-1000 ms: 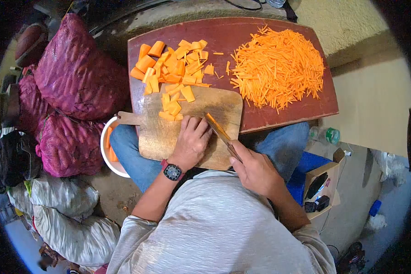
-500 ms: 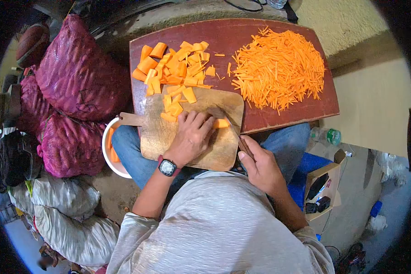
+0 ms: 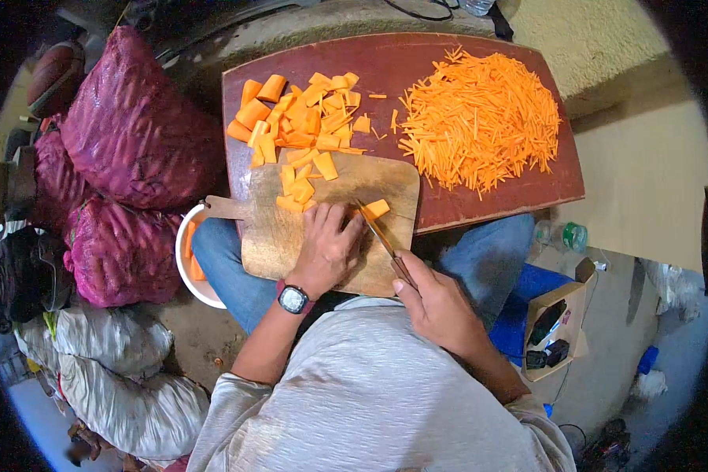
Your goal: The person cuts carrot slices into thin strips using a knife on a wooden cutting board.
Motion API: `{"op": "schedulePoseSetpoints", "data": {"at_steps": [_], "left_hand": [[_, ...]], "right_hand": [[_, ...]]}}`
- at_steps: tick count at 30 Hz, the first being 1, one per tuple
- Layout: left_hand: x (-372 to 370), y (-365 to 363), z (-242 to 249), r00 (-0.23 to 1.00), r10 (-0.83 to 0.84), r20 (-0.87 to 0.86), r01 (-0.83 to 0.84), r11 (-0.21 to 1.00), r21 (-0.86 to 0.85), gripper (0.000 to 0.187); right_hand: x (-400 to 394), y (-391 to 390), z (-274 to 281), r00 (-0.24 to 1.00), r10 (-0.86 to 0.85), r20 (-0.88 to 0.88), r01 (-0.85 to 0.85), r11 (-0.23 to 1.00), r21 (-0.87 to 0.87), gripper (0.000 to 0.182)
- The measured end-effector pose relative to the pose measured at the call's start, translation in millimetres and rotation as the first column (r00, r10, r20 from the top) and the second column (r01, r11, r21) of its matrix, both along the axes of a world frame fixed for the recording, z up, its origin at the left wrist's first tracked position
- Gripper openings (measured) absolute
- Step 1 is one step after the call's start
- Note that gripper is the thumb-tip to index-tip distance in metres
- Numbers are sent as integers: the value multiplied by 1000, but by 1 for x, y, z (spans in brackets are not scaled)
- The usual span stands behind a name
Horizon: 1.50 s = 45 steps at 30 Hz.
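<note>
My right hand grips a knife by its dark handle, the blade slanting up and left across the wooden cutting board. Just right of the blade tip lies a carrot piece. My left hand rests on the board left of the blade, fingers curled down; anything under them is hidden. Several flat carrot pieces lie at the board's upper part, touching or close to my left fingertips. Behind them is a pile of carrot chunks. A big heap of carrot sticks lies to the right.
The board lies partly on a red-brown table and over my lap. At the left stand a white tub with carrots and purple-red mesh sacks. White sacks lie below them. A cardboard box and plastic bottle are at the right.
The knife has moved left and toward me, and the carrot piece now lies right of its blade. My left hand has drawn back slightly toward my body.
</note>
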<state>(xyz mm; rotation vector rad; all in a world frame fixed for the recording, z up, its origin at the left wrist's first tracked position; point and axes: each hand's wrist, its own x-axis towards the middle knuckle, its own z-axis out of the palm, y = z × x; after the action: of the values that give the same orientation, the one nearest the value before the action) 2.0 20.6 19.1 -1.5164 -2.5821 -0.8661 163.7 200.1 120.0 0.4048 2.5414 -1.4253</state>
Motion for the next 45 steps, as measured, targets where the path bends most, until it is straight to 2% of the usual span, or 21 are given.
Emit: {"op": "schedulePoseSetpoints", "data": {"at_steps": [4,7,10,13,15,17,18,20,22,26,28,29,31,33,35,37,40,45], "left_hand": [[0,1,-1,1000,-3,-3,3,1000,19,54],[0,0,1,1000,8,-26,-8,1000,9,52],[0,3,-1,999,29,-36,-27,998,50,50],[1,6,2,998,44,-39,-40,995,94,46],[1,2,3,997,56,-48,-51,994,96,43],[-2,-7,-1,998,38,57,-43,996,80,42],[-4,-10,-3,997,45,57,-49,996,78,42],[-10,-15,-6,998,55,-12,-53,987,151,43],[-12,-17,-4,996,85,-40,-79,987,142,45],[4,-2,3,996,57,-73,-49,993,110,45],[11,10,4,996,73,-53,-69,994,83,45],[11,12,-1,996,88,-33,-85,993,80,44],[11,9,0,997,67,-23,-66,997,38,44],[7,5,-1,999,49,-19,-49,999,-5,43],[1,1,-4,998,-37,-55,40,998,51,39],[-2,-3,0,997,-52,-52,54,998,44,39],[-4,-3,-1,995,-57,-83,59,998,21,37],[-3,1,-8,984,-78,-158,74,997,-31,35]], "right_hand": [[-4,-5,-1,999,-11,30,10,1000,27,43],[-14,-7,-2,991,-1,132,-7,998,59,42],[-27,-3,-15,988,84,128,-91,994,56,50],[-41,3,-16,993,72,97,-78,995,63,46],[-40,10,-18,990,20,-138,-34,995,-95,42],[-36,15,-13,992,-18,-127,0,990,-138,40],[-35,18,-11,991,-65,-119,44,984,-173,39],[-30,27,-16,995,-36,-94,21,989,-148,41],[-22,29,-26,990,-29,-141,27,999,-18,42],[-11,24,-17,995,-75,-66,72,997,-33,44],[-8,23,-10,984,-116,135,141,971,-193,44],[-4,22,-11,984,-117,136,142,971,-191,44],[4,20,-17,983,-137,-118,122,984,-126,45],[5,24,-16,985,-153,-76,143,982,-123,44],[3,26,-13,985,-166,-42,160,979,-125,44],[2,28,-3,991,-105,81,115,984,-134,44],[14,31,-6,994,-15,110,26,995,-98,44],[31,30,-9,999,-33,32,36,995,-95,46]]}}
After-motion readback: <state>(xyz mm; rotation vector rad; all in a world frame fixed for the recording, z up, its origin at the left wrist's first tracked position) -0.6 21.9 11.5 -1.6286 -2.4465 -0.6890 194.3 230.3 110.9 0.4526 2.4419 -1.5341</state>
